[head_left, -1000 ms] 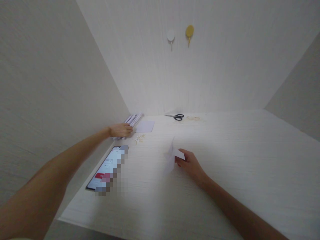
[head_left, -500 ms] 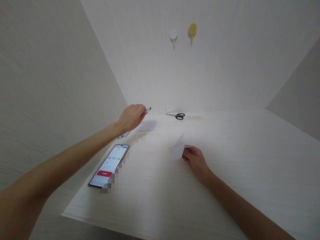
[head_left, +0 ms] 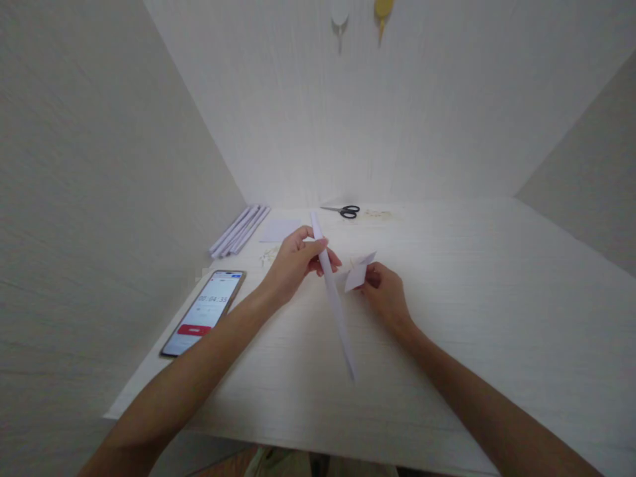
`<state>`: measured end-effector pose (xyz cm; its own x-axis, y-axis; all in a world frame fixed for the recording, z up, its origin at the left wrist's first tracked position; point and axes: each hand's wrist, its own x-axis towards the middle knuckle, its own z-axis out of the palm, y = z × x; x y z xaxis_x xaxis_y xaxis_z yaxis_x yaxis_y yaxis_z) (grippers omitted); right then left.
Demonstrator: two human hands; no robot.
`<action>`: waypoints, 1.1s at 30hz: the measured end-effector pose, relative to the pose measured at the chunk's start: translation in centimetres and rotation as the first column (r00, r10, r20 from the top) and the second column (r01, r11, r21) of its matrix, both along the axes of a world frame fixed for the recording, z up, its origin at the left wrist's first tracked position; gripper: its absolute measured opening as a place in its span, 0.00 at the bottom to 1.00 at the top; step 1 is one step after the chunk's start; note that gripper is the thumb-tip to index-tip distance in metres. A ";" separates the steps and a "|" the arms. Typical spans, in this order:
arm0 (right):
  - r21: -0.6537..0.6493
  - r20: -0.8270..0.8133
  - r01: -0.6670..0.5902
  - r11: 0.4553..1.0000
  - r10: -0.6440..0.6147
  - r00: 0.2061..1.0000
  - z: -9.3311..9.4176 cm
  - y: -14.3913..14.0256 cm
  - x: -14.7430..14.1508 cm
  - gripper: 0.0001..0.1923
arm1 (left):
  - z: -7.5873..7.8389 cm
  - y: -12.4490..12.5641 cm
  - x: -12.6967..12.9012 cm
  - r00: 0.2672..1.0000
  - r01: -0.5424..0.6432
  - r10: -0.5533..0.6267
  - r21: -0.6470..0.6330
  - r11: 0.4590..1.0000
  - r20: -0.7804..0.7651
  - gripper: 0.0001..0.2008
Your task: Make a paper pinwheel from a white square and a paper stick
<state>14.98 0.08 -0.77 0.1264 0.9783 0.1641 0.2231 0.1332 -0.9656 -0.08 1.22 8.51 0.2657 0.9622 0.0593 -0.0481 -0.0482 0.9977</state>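
My left hand (head_left: 297, 260) grips a long thin white rolled paper stick (head_left: 335, 311) near its upper end; the stick slants down towards me above the white table (head_left: 472, 291). Just to its right, my right hand (head_left: 385, 295) pinches a small folded white paper piece (head_left: 358, 273) held slightly above the table. The two hands are close together at the table's middle. A bundle of similar white paper sticks (head_left: 239, 229) lies at the back left by the wall.
A phone (head_left: 205, 311) with a lit timer screen lies at the left edge. A flat pale paper square (head_left: 279, 230) and small scraps (head_left: 268, 255) lie behind my left hand. Black-handled scissors (head_left: 342, 211) rest at the back wall. Two hooks (head_left: 340, 13) hang above.
My left hand lifted one paper stick from the bundle at the back left and brought it to the table's middle beside my right hand. The right hand raised its folded paper slightly.
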 end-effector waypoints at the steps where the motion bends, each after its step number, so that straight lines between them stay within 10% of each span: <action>1: 0.011 0.045 0.005 1.000 -0.005 0.999 -0.1 0.1 0.0 0.04 | -0.8 0.1 0.2 1.000 0.001 0.000 -0.029 1.000 0.015 0.06; 9: 0.061 -0.048 0.275 0.960 -0.272 0.961 0.5 -0.5 0.3 0.04 | -3.7 0.8 1.0 0.998 -0.055 0.055 -0.036 0.998 0.000 0.06; 18: -0.190 -0.124 -0.351 0.917 0.332 0.935 2.2 -4.6 -2.5 0.18 | -3.5 0.8 1.3 0.990 -0.135 0.137 0.097 0.986 -0.016 0.07; 23: -0.205 -0.395 -0.461 0.864 0.358 0.846 2.0 -4.7 -2.6 0.19 | -2.6 0.5 1.0 0.996 -0.065 0.062 0.032 0.997 0.070 0.06; 30: -0.149 -0.773 -0.717 0.681 0.372 0.513 2.8 -4.6 -2.0 0.20 | -2.5 0.5 0.4 0.990 0.100 -0.098 -0.016 0.995 0.106 0.10; 33: -0.088 -0.797 -0.709 0.700 0.377 0.471 2.7 -4.6 -1.9 0.19 | -2.5 0.4 0.4 0.989 0.111 -0.110 -0.003 0.994 0.097 0.09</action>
<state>13.04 -4.54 1.93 -0.5476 0.8321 -0.0886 -0.4963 -0.4082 -0.7662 0.34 1.65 6.00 0.3640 0.9278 0.0822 -0.1483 -0.0293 0.9885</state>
